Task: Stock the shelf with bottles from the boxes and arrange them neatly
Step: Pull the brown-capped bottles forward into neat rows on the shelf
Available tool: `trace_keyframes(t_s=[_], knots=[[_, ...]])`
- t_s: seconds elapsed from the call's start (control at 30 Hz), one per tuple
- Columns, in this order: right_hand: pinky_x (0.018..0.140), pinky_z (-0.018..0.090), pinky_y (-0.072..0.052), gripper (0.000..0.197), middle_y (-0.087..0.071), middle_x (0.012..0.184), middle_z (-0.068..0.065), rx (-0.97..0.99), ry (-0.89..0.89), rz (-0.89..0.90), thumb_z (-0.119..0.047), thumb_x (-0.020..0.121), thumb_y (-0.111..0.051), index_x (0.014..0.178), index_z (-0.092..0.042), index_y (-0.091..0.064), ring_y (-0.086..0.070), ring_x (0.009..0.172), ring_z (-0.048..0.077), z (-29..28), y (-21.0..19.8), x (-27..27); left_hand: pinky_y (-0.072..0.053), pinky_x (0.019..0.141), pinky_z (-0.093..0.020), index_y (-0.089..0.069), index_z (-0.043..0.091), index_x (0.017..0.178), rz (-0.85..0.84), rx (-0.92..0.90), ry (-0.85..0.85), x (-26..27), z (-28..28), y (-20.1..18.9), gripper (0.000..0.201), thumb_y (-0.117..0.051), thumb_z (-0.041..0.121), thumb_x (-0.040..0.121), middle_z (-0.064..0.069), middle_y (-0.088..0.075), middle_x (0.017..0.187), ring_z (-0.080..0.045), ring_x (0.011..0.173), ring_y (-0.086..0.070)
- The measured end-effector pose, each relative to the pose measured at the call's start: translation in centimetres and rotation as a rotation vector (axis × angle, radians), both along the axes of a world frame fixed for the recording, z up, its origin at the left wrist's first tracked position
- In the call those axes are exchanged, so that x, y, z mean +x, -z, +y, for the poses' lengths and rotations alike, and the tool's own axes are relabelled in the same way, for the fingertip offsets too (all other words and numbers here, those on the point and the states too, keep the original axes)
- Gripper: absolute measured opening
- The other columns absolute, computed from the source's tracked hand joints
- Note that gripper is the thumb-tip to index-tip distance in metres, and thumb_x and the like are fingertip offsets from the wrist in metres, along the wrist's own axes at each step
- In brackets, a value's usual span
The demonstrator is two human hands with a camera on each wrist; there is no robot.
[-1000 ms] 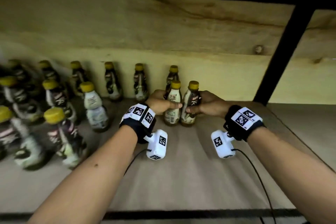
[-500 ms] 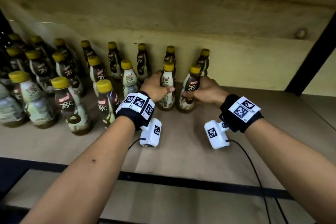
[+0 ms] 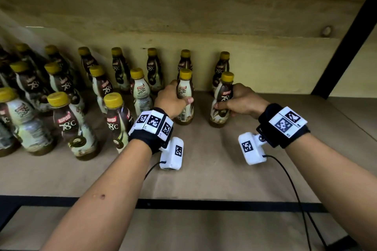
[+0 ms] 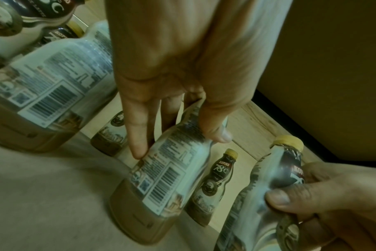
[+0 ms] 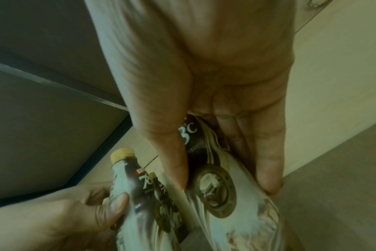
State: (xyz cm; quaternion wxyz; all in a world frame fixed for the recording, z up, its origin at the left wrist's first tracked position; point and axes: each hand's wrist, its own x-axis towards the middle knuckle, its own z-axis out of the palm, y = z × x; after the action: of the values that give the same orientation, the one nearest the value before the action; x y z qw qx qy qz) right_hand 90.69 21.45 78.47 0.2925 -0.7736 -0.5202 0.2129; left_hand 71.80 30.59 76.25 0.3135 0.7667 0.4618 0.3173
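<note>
Two yellow-capped Kopiko coffee bottles stand upright on the wooden shelf (image 3: pixel 214 159), in the second row. My left hand (image 3: pixel 173 101) grips the left bottle (image 3: pixel 184 96) round its waist, thumb across the front; the same bottle (image 4: pixel 167 178) shows its barcode side in the left wrist view. My right hand (image 3: pixel 238 104) grips the right bottle (image 3: pixel 222 101) from its right side, and that bottle (image 5: pixel 221 195) sits between thumb and fingers in the right wrist view. The two bottles stand apart, each in front of a back-row bottle.
Several more bottles (image 3: pixel 69 124) fill the shelf's left part in rows up to the back wall (image 3: pixel 265 63). A black upright post (image 3: pixel 342 47) stands at the right. The shelf's black front edge (image 3: pixel 204 204) runs below my forearms.
The two held bottles have spread apart sideways; the right one has moved rightward to line up with the back-row bottle. The head view has shifted, showing more bottles at the left.
</note>
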Motion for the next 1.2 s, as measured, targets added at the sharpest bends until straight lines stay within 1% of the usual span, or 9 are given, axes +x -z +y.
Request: trace_keyframes(t_s=[0.13,0.23,0.4,0.47,0.57,0.63,0.73,0.97,1.2], knots=[[0.093,0.039,-0.054,0.033,-0.072,0.104,0.001,-0.017,-0.023,0.031,-0.021,0.076,-0.079,0.108,-0.018,-0.067,-0.068,0.096,0.018,-0.3,-0.5,0.6,-0.048,0.096,-0.034,-0.061,0.017,0.118,0.017,-0.007,-0.046,-0.2,0.0,0.0,0.048,-0.08,0.028,0.075,-0.005,-0.066,0.119,-0.025,0.112,-0.061],[0.093,0.034,-0.052,0.03,-0.072,0.105,0.002,-0.007,-0.052,0.072,-0.011,0.08,-0.076,0.109,-0.015,-0.067,-0.068,0.098,0.018,-0.5,-0.6,0.7,-0.048,0.091,-0.029,-0.066,0.015,0.113,0.007,-0.059,-0.049,-0.3,0.1,-0.1,0.044,-0.081,0.027,0.074,-0.006,-0.069,0.115,-0.024,0.109,-0.063],[0.09,0.045,-0.057,0.038,-0.073,0.106,0.006,0.012,-0.069,0.16,-0.006,0.08,-0.076,0.116,-0.012,-0.064,-0.07,0.097,0.023,-0.4,-0.2,1.0,-0.047,0.087,-0.025,-0.069,0.015,0.11,-0.025,-0.082,-0.093,0.1,0.0,0.1,0.044,-0.083,0.03,0.072,-0.006,-0.07,0.112,-0.024,0.106,-0.064],[0.088,0.045,-0.057,0.041,-0.072,0.106,0.006,0.014,-0.071,0.168,-0.006,0.079,-0.076,0.117,-0.013,-0.063,-0.07,0.097,0.023,-0.4,0.0,1.2,-0.051,0.091,-0.03,-0.07,0.015,0.109,-0.044,-0.095,-0.111,0.2,0.1,0.4,0.046,-0.084,0.033,0.069,-0.006,-0.071,0.11,-0.023,0.102,-0.066],[0.092,0.044,-0.055,0.059,-0.071,0.108,-0.001,0.046,-0.05,0.127,-0.021,0.065,-0.082,0.119,-0.021,-0.059,-0.068,0.1,0.019,-0.1,0.2,1.7,-0.057,0.086,-0.04,-0.071,0.018,0.105,-0.071,-0.118,-0.127,0.4,-0.1,0.4,0.047,-0.086,0.035,0.065,-0.005,-0.072,0.104,-0.023,0.096,-0.068],[0.095,0.042,-0.053,0.071,-0.07,0.11,-0.006,0.058,-0.052,0.088,-0.035,0.052,-0.079,0.119,-0.027,-0.056,-0.066,0.103,0.016,0.3,0.9,2.7,-0.057,0.083,-0.042,-0.07,0.018,0.105,-0.078,-0.126,-0.133,0.5,-0.3,0.4,0.047,-0.086,0.035,0.064,-0.005,-0.072,0.103,-0.024,0.095,-0.068],[0.098,0.042,-0.05,0.078,-0.069,0.112,-0.008,0.062,-0.075,0.093,-0.043,0.046,-0.077,0.119,-0.031,-0.055,-0.065,0.106,0.016,0.5,1.5,3.4,-0.056,0.086,-0.042,-0.069,0.018,0.108,-0.08,-0.113,-0.143,0.5,-0.4,0.4,0.048,-0.086,0.034,0.065,-0.005,-0.072,0.106,-0.024,0.098,-0.067],[0.102,0.041,-0.048,0.053,-0.068,0.117,-0.003,0.048,-0.089,0.034,-0.02,0.075,-0.08,0.124,-0.024,-0.059,-0.063,0.108,0.017,-0.6,-0.1,2.2,-0.052,0.094,-0.041,-0.066,0.017,0.115,-0.065,-0.1,-0.159,0.7,-0.9,0.4,0.054,-0.085,0.034,0.068,-0.005,-0.07,0.113,-0.024,0.106,-0.065],[0.095,0.041,-0.053,0.041,-0.071,0.108,-0.002,0.059,-0.071,-0.012,-0.027,0.074,-0.082,0.112,-0.024,-0.066,-0.067,0.099,0.016,-1.0,-0.1,1.6,-0.049,0.096,-0.037,-0.062,0.015,0.12,-0.014,-0.076,-0.166,0.7,-1.2,0.1,0.056,-0.082,0.034,0.072,-0.007,-0.068,0.118,-0.026,0.111,-0.062]])
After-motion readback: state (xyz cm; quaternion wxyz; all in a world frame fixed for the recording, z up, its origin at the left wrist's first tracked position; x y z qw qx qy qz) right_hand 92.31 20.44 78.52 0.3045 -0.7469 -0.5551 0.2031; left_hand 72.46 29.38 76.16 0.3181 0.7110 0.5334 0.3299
